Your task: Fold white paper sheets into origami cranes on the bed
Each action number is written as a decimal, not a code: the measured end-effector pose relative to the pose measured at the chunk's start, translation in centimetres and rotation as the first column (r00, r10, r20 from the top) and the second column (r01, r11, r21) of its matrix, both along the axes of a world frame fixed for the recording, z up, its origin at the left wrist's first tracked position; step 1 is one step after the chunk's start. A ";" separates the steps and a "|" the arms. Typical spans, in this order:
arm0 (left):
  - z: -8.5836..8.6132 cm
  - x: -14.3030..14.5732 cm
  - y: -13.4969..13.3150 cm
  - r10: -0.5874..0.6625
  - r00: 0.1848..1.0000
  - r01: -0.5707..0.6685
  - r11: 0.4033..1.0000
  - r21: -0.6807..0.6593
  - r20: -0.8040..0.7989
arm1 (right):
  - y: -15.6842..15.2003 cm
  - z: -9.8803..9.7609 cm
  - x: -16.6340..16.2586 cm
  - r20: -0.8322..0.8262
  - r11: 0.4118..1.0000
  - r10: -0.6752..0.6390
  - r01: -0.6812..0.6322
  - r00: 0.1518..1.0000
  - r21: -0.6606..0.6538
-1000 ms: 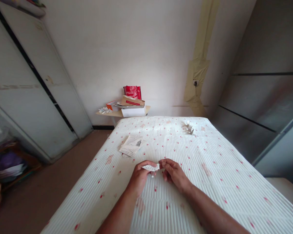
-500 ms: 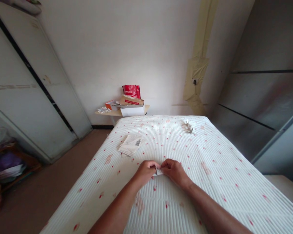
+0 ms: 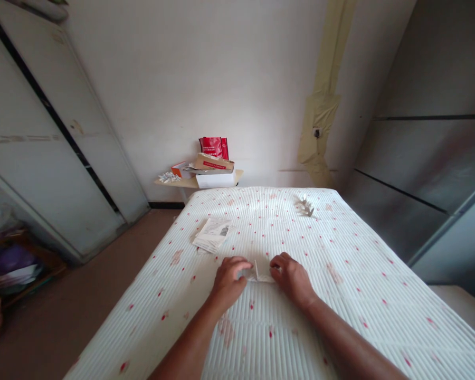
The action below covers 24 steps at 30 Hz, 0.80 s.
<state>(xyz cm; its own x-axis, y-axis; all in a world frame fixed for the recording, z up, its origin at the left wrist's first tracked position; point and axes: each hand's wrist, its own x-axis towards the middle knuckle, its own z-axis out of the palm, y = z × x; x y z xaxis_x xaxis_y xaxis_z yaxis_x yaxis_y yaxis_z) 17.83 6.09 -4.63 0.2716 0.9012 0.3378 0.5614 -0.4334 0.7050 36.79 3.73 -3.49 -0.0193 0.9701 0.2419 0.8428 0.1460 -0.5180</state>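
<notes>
A small piece of folded white paper (image 3: 261,278) lies on the bedspread in front of me, one thin flap standing upright. At its left is my left hand (image 3: 230,278), open, with thumb and forefinger apart and no paper between them. My right hand (image 3: 293,277) is by the paper's right end, its fingers bent and the fingertips slightly apart, seemingly holding nothing. Farther off to the left lies a stack of printed paper sheets (image 3: 211,235), the top one with a dark picture. A small cluster of folded paper pieces (image 3: 304,206) rests near the far right of the bed.
The quilted white bedspread (image 3: 340,316) with red spots spreads under my arms. Beyond its far edge a small table (image 3: 188,183) bears a white box (image 3: 216,181), a red bag (image 3: 214,148) and more folded paper pieces (image 3: 169,178). Wardrobes stand at left and right.
Both hands have let go of the paper and moved apart, the left to the left and the right to the right. The paper now lies with a flap upright.
</notes>
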 end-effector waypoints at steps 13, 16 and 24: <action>0.4 0.4 -0.7 -0.078 0.996 0.078 0.997 -0.001 -0.029 | -0.4 -0.4 -0.2 -0.154 0.970 0.243 -0.245 0.958 0.006; 0.0 0.4 -1.0 -0.065 0.994 0.067 0.998 0.021 -0.085 | -0.7 -0.4 -0.4 -0.120 0.951 0.308 -0.309 0.944 0.008; -0.1 0.5 -1.5 -0.016 0.985 0.028 0.998 0.064 -0.173 | -0.6 0.0 -0.3 -0.161 0.961 0.267 -0.275 0.950 -0.027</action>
<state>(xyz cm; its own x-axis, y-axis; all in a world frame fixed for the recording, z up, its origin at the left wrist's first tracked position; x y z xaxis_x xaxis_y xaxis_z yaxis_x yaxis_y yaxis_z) 18.34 4.63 -4.76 0.3504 0.8716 0.3430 0.6616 -0.4895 0.5681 36.47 3.13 -3.44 -0.2494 0.9440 0.2159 0.6840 0.3295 -0.6508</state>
